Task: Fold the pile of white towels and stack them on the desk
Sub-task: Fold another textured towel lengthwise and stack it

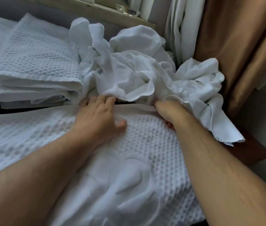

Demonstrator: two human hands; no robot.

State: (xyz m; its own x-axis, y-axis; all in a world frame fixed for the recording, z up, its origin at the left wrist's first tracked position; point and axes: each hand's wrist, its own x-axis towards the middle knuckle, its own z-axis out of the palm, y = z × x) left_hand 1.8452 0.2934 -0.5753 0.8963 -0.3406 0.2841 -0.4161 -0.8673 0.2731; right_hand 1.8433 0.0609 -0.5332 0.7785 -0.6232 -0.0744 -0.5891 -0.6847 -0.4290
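1. A tan curtain [236, 46] hangs in heavy folds down the right side.
2. A white sheer curtain [181, 30] hangs just beside it, to its left, bunched into narrow pleats.
3. A pale wooden ledge [96, 12] runs across the top, slanting down to the right.
4. A small clear object [128, 11] rests on the ledge; what it is cannot be told.
5. A grey backing [15, 8] lies below the ledge at the upper left.

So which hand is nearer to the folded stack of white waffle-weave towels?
Left. The left hand rests just right of the folded stack of white waffle-weave towels; the right hand is farther right, at the crumpled white towel pile.
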